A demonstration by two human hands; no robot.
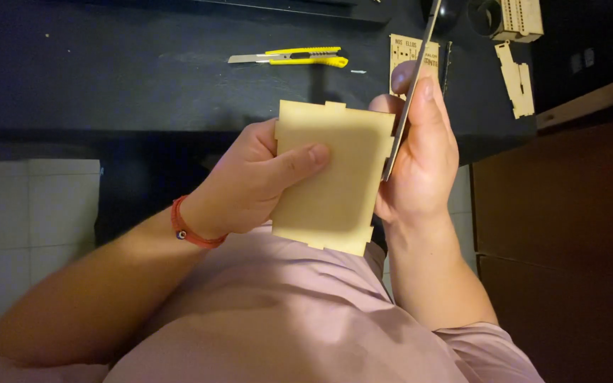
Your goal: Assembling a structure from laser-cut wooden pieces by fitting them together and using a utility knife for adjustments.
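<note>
Two hands fit thin wooden panels together above the lap, off the tabletop's near edge.
The left hand (253,181) grasps a pale, notched rectangular panel (331,177); the right hand (420,152) clasps a second panel (411,99) edge-on against it.

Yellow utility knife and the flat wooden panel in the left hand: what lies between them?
Only bare dark tabletop separates the knife from the panel, per the head view.

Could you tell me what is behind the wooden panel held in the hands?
Behind the wooden panel lie the left hand fingers and the pink shirt. The right hand presses a second, edge-on panel against its side. Anything else behind is covered.
</note>
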